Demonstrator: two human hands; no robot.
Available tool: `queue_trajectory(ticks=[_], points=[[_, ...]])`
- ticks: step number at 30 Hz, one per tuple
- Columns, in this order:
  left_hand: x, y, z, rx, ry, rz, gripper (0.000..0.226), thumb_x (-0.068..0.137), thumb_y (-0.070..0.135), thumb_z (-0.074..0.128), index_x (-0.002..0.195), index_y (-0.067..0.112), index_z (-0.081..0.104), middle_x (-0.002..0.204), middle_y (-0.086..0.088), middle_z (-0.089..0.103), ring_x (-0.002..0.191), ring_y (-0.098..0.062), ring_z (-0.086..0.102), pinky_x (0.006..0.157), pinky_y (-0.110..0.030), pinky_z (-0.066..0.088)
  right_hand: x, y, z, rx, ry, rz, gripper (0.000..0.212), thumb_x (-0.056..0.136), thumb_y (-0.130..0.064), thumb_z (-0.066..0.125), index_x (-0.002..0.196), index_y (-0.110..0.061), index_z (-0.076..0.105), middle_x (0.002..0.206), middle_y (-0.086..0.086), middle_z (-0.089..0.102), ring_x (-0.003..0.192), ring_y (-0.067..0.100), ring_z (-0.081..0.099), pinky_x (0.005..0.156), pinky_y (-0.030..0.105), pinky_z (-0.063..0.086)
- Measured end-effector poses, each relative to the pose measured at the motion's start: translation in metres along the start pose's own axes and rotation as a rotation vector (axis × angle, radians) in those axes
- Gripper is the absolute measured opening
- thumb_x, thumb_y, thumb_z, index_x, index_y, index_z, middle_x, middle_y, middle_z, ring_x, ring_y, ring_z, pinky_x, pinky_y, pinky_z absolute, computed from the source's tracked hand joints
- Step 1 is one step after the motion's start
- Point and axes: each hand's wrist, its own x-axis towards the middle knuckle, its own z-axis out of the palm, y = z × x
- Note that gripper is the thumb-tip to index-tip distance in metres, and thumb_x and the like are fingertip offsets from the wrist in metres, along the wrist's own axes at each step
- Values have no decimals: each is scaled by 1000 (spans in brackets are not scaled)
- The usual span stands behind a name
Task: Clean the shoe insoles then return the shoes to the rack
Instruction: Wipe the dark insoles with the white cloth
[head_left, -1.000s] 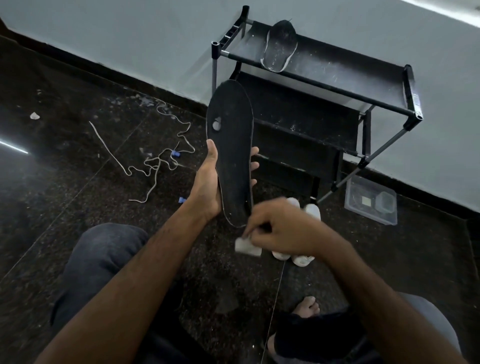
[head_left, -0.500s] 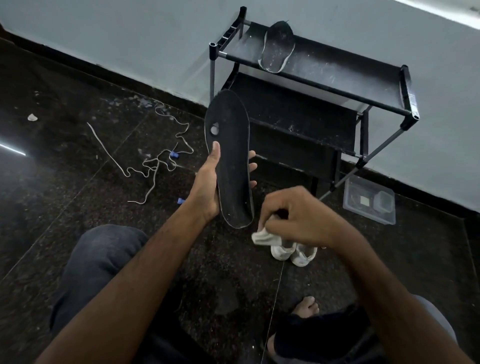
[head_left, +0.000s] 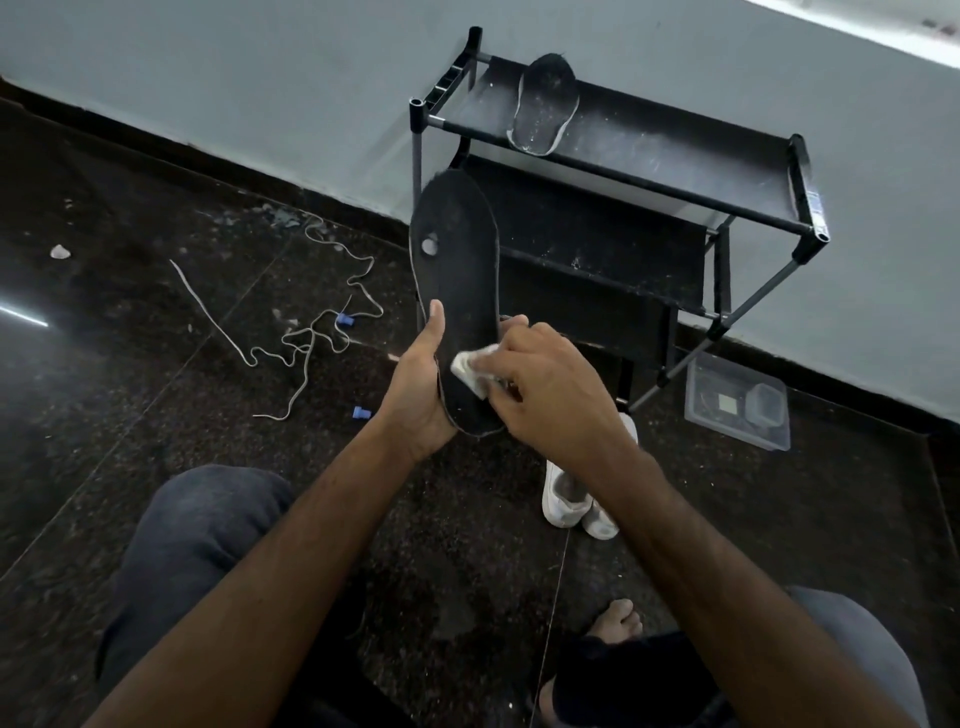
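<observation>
My left hand (head_left: 415, 395) grips a long black insole (head_left: 457, 270) by its lower part and holds it upright; a small round hole shows near its upper left edge. My right hand (head_left: 550, 389) pinches a small white cloth (head_left: 467, 370) and presses it against the lower half of that insole. A second dusty insole (head_left: 543, 104) lies on the top shelf of the black shoe rack (head_left: 675, 135). A pair of white shoes (head_left: 576, 499) stands on the floor below my right wrist, partly hidden by the arm.
White shoelaces (head_left: 306, 332) lie tangled on the dark floor at the left with small blue caps (head_left: 344, 319) among them. A clear plastic box (head_left: 737, 402) sits by the wall at the right of the rack. My knees and a bare foot (head_left: 615, 621) fill the foreground.
My right hand has risen with the cloth from below the insole's heel end onto its lower face. The left hand holds the insole much as before.
</observation>
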Motion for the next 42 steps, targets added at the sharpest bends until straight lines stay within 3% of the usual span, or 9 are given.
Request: queue_trajectory(ticks=[5, 8, 11, 15, 20, 26, 28, 33, 42], points=[[2, 7, -3, -27, 167, 130, 74, 102, 63, 28, 126, 3, 64, 118, -15, 70, 96, -24, 70, 83, -51, 62, -9, 2, -30, 30, -831, -42, 12, 88, -28, 65, 88, -21, 75, 87, -10, 66, 79, 4, 62, 74, 25, 55], [0, 4, 0, 24, 152, 109, 75, 101, 65, 30, 119, 3, 68, 113, -13, 72, 96, -22, 68, 82, -44, 61, -10, 10, -46, 410, -430, 112, 15, 90, -21, 68, 102, -23, 77, 93, -14, 65, 82, -4, 60, 71, 14, 47], [0, 0, 3, -5, 38, 91, 74, 100, 63, 35, 124, 0, 67, 120, -18, 69, 108, -27, 67, 101, -42, 54, -2, 6, -27, 337, 37, 207, 22, 93, -22, 67, 114, -24, 75, 93, -12, 64, 80, -3, 55, 72, 13, 43], [-2, 1, 0, -3, 63, 91, 83, 99, 69, 26, 121, 3, 71, 117, -13, 71, 105, -24, 67, 95, -40, 57, -13, -11, 15, 38, -46, 79, 24, 95, -21, 58, 116, -19, 70, 94, -3, 58, 88, 11, 50, 78, 33, 48], [0, 2, -3, 60, 161, 143, 84, 100, 69, 21, 132, 3, 62, 132, -14, 66, 94, -18, 66, 81, -43, 60, -20, -5, -23, 310, -611, -99, 16, 91, -16, 66, 99, -22, 78, 81, -19, 55, 78, 1, 57, 71, 15, 45], [0, -1, 7, 20, 94, 81, 86, 99, 70, 21, 100, 9, 81, 114, -15, 73, 103, -25, 71, 101, -40, 52, 2, 0, -18, 154, 32, 114, 22, 92, -19, 64, 111, -19, 76, 92, -9, 63, 89, 5, 57, 80, 27, 50], [1, -2, 2, 46, 117, 101, 85, 99, 69, 20, 101, 10, 81, 114, -15, 73, 99, -24, 71, 104, -42, 49, -7, -10, 5, -2, -8, 52, 26, 95, -19, 56, 115, -14, 71, 96, 1, 61, 90, 17, 54, 80, 39, 51], [1, 2, -5, 86, 163, 164, 82, 101, 67, 21, 120, 6, 72, 129, -17, 67, 94, -19, 65, 96, -48, 53, -25, -12, -12, 269, -510, -96, 19, 89, -20, 63, 102, -24, 78, 91, -11, 60, 83, 3, 56, 74, 21, 48], [0, 0, 3, 62, 118, 183, 72, 106, 58, 24, 113, 8, 76, 123, -18, 70, 111, -29, 69, 91, -38, 58, 10, 10, -31, 313, -25, 205, 14, 84, -11, 72, 95, -20, 70, 93, -8, 58, 85, 6, 56, 73, 11, 44]])
